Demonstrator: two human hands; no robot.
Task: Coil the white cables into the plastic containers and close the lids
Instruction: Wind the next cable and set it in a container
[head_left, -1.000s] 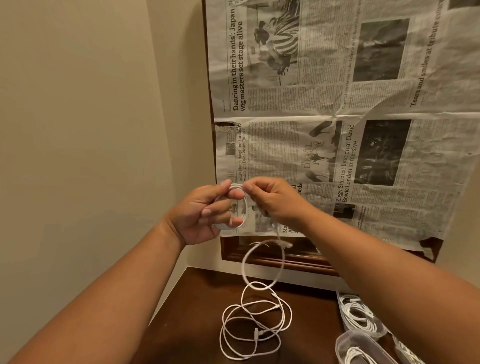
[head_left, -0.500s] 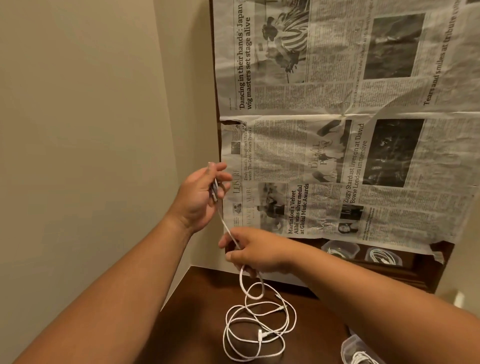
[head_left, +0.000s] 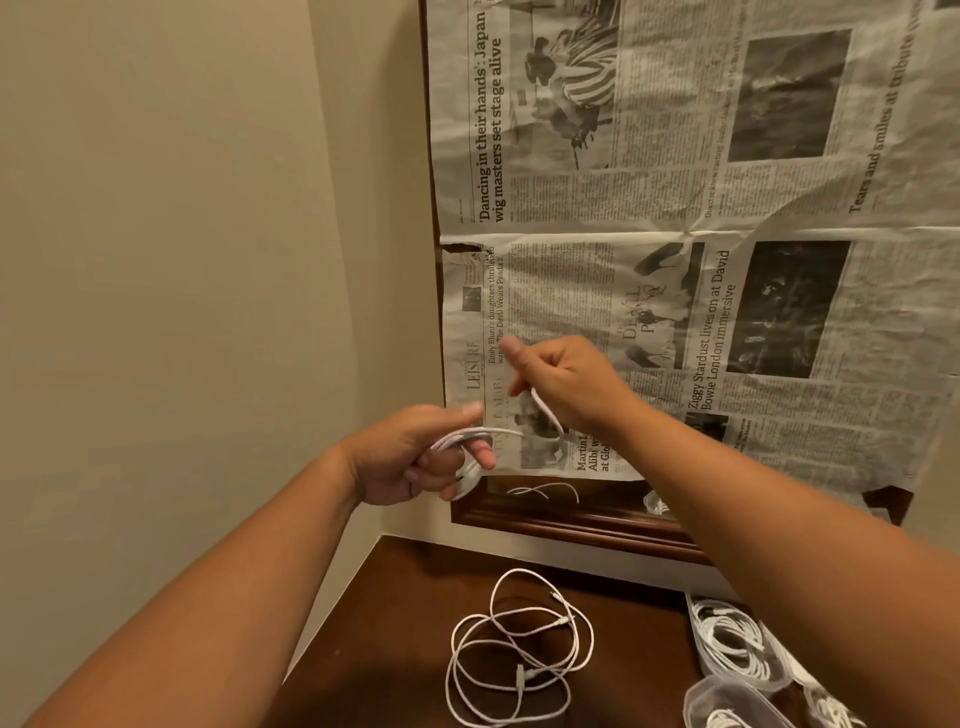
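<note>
On the table (head_left: 395, 623), nearest, a loose white cable (head_left: 519, 644) lies in slack loops. At the right edge, plastic containers (head_left: 737, 649) hold coiled cables; I cannot tell whether their lids are on. Above, both forearms reach forward. The left hand (head_left: 415, 457) has its grip curled round a small coil (head_left: 462, 441). The right hand (head_left: 566, 384), higher and just beyond, pinches the strand (head_left: 545, 415) that arcs across from the coil. This looks like the winding step. The next move likely calls for laying another even turn onto the coil, kept small enough to fit a container. Newspaper (head_left: 675, 208) covers the wall behind
</note>
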